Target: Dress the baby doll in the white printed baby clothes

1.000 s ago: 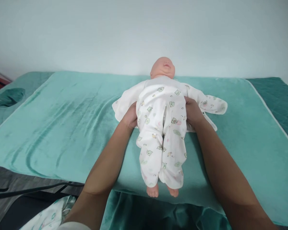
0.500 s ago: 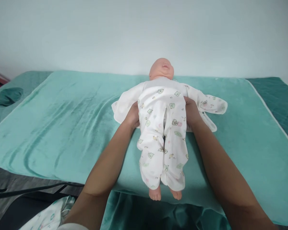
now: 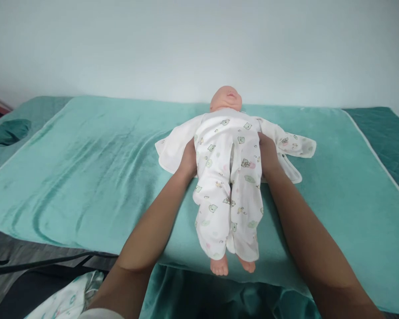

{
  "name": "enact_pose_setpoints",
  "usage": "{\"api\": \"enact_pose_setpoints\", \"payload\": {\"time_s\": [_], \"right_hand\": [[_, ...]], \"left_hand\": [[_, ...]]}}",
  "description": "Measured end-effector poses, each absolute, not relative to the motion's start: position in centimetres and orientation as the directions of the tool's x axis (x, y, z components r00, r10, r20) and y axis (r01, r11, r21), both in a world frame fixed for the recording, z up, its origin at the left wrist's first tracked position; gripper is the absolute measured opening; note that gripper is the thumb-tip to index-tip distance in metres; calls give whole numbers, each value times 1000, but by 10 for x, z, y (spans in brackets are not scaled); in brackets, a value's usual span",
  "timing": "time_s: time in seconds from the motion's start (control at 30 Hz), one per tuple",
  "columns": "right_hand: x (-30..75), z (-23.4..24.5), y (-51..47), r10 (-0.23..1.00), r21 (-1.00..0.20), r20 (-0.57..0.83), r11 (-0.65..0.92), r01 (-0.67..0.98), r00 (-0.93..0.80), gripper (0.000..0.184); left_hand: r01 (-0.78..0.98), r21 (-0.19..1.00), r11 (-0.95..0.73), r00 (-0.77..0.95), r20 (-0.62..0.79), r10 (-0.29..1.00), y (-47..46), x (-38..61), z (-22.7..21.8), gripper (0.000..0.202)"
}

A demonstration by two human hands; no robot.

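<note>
A baby doll (image 3: 226, 99) lies face up, its head toward the wall and its feet toward me. White printed trousers (image 3: 231, 164) reach up over its chest and down to its ankles, the bare feet showing below. A white jacket (image 3: 174, 146) is spread out under its back, with one printed sleeve stretched to the right. My left hand (image 3: 190, 158) grips the doll's left-of-picture side at the torso. Opposite it, my right hand (image 3: 267, 153) holds the other side. The fingertips of both hands are hidden behind the trousers and the body.
A teal velvet sheet (image 3: 96, 168) covers the padded table, wrinkled on the left. Behind stands a pale wall (image 3: 199, 48). At lower left, printed cloth (image 3: 69, 297) lies on a dark seat (image 3: 23, 288) beside a black bar (image 3: 53, 262).
The doll has shifted slightly to the right, its head a little lower in the picture and its feet slightly higher. Both hands have moved right slightly with it, still at its sides.
</note>
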State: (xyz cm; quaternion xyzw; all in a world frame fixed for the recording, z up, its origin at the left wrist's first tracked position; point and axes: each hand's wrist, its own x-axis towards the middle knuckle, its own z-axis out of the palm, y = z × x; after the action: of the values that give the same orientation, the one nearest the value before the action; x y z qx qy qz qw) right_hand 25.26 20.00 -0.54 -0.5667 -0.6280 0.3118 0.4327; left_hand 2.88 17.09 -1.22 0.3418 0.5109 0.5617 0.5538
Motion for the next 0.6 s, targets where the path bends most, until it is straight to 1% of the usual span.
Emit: {"api": "enact_pose_setpoints", "payload": {"time_s": [0.1, 0.23, 0.33, 0.47, 0.53, 0.6], "right_hand": [[252, -6, 200, 982, -891, 186, 158, 427, 26, 21], [252, -7, 200, 981, -883, 192, 155, 443, 39, 20], [252, -7, 200, 979, -875, 197, 152, 460, 52, 23], [251, -7, 201, 980, -881, 188, 136, 453, 72, 27], [250, -7, 201, 980, -897, 181, 129, 423, 86, 29], [250, -6, 200, 980, -912, 172, 120, 393, 100, 31]], "left_hand": [[-237, 970, 51, -160, -91, 983, 167, 30, -9, 36], [-124, 992, -35, -167, 14, 986, 165, 31, -6, 35], [-98, 995, -27, -179, 9, 984, 164, 30, -4, 35], [-93, 996, 12, -205, -31, 978, 162, 29, -1, 29], [-47, 999, 22, -194, -31, 981, 161, 27, 0, 26], [40, 999, -4, -181, 11, 983, 160, 25, 0, 25]]}}
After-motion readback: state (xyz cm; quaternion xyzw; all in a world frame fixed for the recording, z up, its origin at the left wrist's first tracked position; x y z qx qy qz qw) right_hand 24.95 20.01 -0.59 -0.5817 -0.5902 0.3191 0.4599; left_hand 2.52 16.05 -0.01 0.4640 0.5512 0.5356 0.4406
